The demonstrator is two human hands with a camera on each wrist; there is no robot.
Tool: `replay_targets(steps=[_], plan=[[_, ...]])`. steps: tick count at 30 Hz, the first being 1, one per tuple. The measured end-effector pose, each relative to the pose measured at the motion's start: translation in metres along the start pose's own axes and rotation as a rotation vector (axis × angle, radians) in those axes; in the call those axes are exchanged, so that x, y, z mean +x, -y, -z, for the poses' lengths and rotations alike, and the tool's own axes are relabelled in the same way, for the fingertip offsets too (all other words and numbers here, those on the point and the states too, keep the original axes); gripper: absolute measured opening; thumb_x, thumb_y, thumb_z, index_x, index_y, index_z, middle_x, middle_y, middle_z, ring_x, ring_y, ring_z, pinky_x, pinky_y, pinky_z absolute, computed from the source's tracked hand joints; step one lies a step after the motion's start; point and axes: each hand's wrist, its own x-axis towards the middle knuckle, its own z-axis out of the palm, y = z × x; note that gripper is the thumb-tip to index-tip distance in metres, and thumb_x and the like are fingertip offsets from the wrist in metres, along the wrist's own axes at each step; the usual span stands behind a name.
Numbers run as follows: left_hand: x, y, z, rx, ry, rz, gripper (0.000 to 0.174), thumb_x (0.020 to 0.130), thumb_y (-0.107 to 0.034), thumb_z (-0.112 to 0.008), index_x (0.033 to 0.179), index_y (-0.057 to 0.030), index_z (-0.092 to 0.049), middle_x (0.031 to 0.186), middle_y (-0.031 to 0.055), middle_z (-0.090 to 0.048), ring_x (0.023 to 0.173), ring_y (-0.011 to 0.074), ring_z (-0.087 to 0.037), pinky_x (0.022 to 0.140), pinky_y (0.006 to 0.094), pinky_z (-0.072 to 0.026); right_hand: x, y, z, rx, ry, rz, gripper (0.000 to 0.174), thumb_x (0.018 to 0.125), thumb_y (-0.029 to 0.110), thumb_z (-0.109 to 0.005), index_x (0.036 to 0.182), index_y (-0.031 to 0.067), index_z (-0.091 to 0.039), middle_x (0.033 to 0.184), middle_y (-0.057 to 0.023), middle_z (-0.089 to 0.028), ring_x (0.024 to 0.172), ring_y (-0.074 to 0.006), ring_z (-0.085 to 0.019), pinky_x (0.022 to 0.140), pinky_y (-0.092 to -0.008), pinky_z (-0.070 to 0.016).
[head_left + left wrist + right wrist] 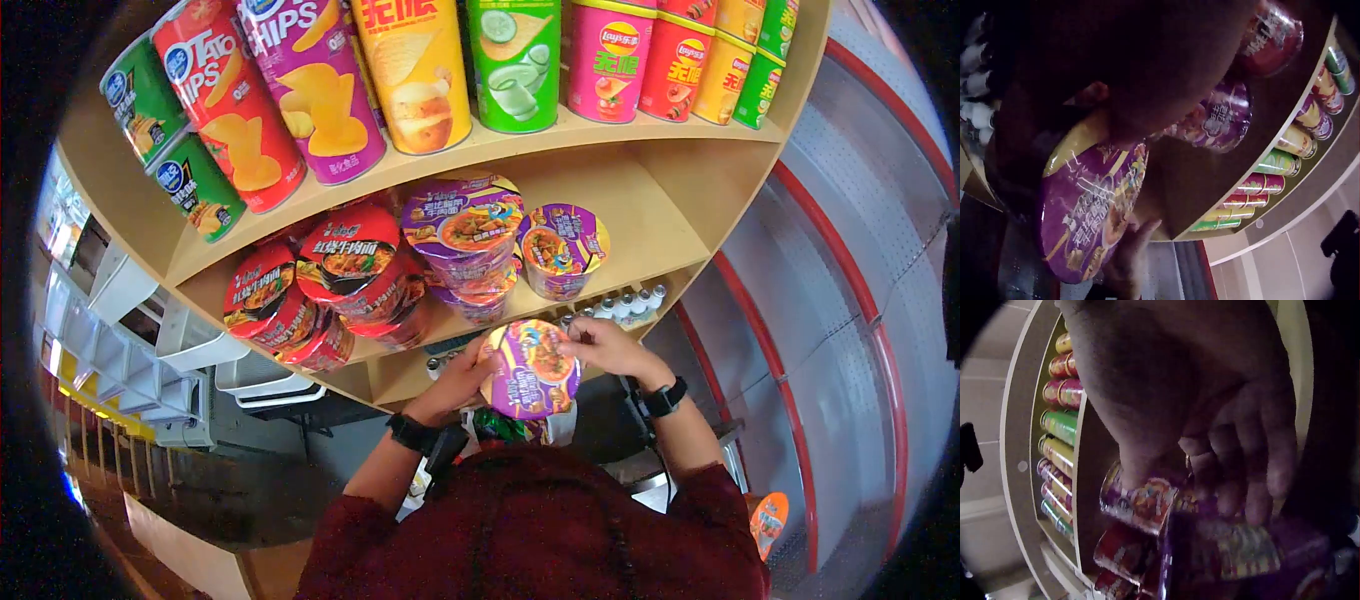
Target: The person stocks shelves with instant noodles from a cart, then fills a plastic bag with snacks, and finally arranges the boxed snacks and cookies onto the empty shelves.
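Observation:
A purple noodle cup (530, 372) is held in front of the chest, its printed lid tilted up toward the head camera. My left hand (456, 382) grips its left side, and my right hand (612, 350) holds the upper right edge of the rim. The left wrist view has the lid (1088, 209) large, with my right hand (1127, 255) at its far edge. In the right wrist view, my right hand's fingers (1230, 469) bend down onto the blurred purple cup (1241, 556); their tips are partly indistinct.
On the shelf behind stand stacked red noodle cups (350, 262), stacked purple cups (463, 232) and a single purple cup (562, 250). Chip canisters (415, 85) line the shelf above. Small bottles (632, 304) sit lower down. Grey shelving with red edges (790, 310) stands at right.

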Motion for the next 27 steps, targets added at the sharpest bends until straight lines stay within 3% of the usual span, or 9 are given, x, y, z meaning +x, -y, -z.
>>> replay_targets(steps=[2, 4, 6, 8, 9, 13, 15, 18, 27], plan=[[0.008, 0.001, 0.000, -0.035, 0.045, 0.014, 0.050, 0.091, -0.026, -0.045, 0.132, -0.0052, -0.027, 0.118, 0.0046, -0.046, 0.103, 0.0115, -0.045, 0.087, 0.0271, -0.0396, -0.004, 0.002, -0.001, -0.205, 0.021, 0.079, 0.035, 0.082, 0.037, -0.056, 0.075, 0.0031, -0.057, 0.063, -0.0024, -0.053, 0.059, -0.0090, -0.049, 0.051, -0.0251, -0.0391], [0.011, -0.010, -0.001, 0.123, 0.067, 0.041, 0.050, 0.091, -0.028, -0.045, 0.132, -0.0050, -0.027, 0.118, 0.0052, -0.046, 0.102, 0.0108, -0.045, 0.087, 0.0272, -0.0397, -0.011, 0.007, 0.009, -0.013, 0.036, -0.084, 0.033, 0.082, 0.035, -0.057, 0.077, 0.0028, -0.058, 0.065, 0.0001, -0.054, 0.061, -0.0084, -0.048, 0.053, -0.0247, -0.0391], [0.010, -0.014, 0.000, 0.142, 0.056, 0.085, 0.051, 0.092, -0.033, -0.041, 0.132, -0.0049, -0.027, 0.119, 0.0078, -0.047, 0.093, 0.0134, -0.053, 0.080, 0.0284, -0.0453, -0.019, 0.014, 0.018, 0.200, 0.014, -0.052, 0.031, 0.083, 0.033, -0.057, 0.078, 0.0026, -0.059, 0.068, 0.0031, -0.055, 0.063, -0.0070, -0.047, 0.055, -0.0242, -0.0392], [0.017, 0.002, 0.005, -0.204, 0.065, 0.007, 0.053, 0.092, -0.037, -0.037, 0.132, -0.0044, -0.026, 0.117, 0.0109, -0.048, 0.081, 0.0173, -0.060, 0.069, 0.0292, -0.0499, -0.025, 0.024, 0.031, 0.342, -0.102, -0.061, 0.021, 0.081, 0.024, -0.061, 0.071, 0.0057, -0.058, 0.063, 0.0053, -0.051, 0.059, -0.0028, -0.046, 0.053, -0.0189, -0.0358], [0.013, -0.007, 0.000, -0.135, -0.003, 0.031, 0.054, 0.092, -0.041, -0.033, 0.131, -0.0037, -0.028, 0.115, 0.0136, -0.050, 0.072, 0.0201, -0.062, 0.060, 0.0288, -0.0516, -0.025, 0.025, 0.036, 0.429, -0.170, -0.133, 0.018, 0.080, 0.020, -0.061, 0.070, 0.0053, -0.058, 0.064, 0.0042, -0.053, 0.061, -0.0037, -0.048, 0.057, -0.0191, -0.0373], [0.009, -0.004, 0.002, -0.141, 0.128, 0.032, 0.050, 0.092, -0.041, -0.032, 0.125, -0.0028, -0.035, 0.110, 0.0139, -0.054, 0.074, 0.0199, -0.062, 0.059, 0.0268, -0.0514, -0.010, 0.037, 0.075, 0.608, -0.285, 0.028, 0.016, 0.081, 0.018, -0.059, 0.072, 0.0043, -0.059, 0.069, 0.0011, -0.057, 0.063, -0.0072, -0.051, 0.061, -0.0203, -0.0397], [0.004, 0.000, 0.005, -0.114, 0.113, 0.029, 0.049, 0.092, -0.041, -0.032, 0.124, -0.0030, -0.036, 0.108, 0.0136, -0.055, 0.075, 0.0202, -0.062, 0.059, 0.0268, -0.0514, 0.001, 0.064, 0.085, 0.837, -0.540, 0.040, 0.016, 0.082, 0.018, -0.057, 0.073, 0.0046, -0.056, 0.065, 0.0003, -0.055, 0.059, -0.0095, -0.051, 0.055, -0.0217, -0.0398], [-0.007, 0.000, 0.008, -0.091, 0.056, 0.048, 0.048, 0.092, -0.041, -0.034, 0.121, -0.0033, -0.039, 0.105, 0.0129, -0.056, 0.076, 0.0203, -0.062, 0.059, 0.0266, -0.0515, 0.023, 0.058, 0.102, 0.750, -0.539, 0.075, 0.020, 0.082, 0.023, -0.056, 0.071, 0.0073, -0.053, 0.058, 0.0005, -0.048, 0.052, -0.0098, -0.047, 0.048, -0.0218, -0.0372], [-0.025, 0.023, 0.031, -0.161, -0.045, 0.097, 0.044, 0.091, -0.041, -0.037, 0.118, -0.0061, -0.042, 0.102, 0.0106, -0.057, 0.078, 0.0188, -0.062, 0.061, 0.0242, -0.0485, 0.066, 0.061, 0.100, 0.674, -0.510, 0.020, 0.021, 0.083, 0.025, -0.056, 0.071, 0.0078, -0.052, 0.057, 0.0003, -0.047, 0.047, -0.0100, -0.046, 0.045, -0.0222, -0.0380]])
